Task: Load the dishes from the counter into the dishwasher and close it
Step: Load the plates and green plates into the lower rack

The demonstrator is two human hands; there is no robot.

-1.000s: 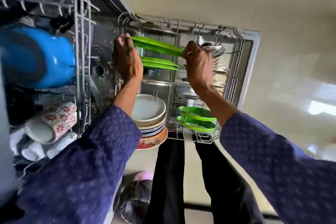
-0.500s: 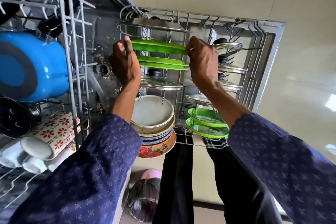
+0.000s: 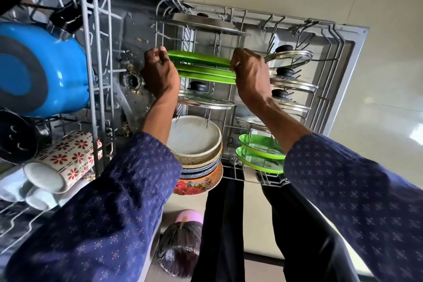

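Both hands [image 3: 160, 75] [image 3: 250, 73] grip a thin, flat green plate [image 3: 199, 58].

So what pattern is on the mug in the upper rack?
White mug with red flowers, seen in the head view.

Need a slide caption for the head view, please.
Both hands, left hand and right hand, hold a green plate edge-on over the lower rack.
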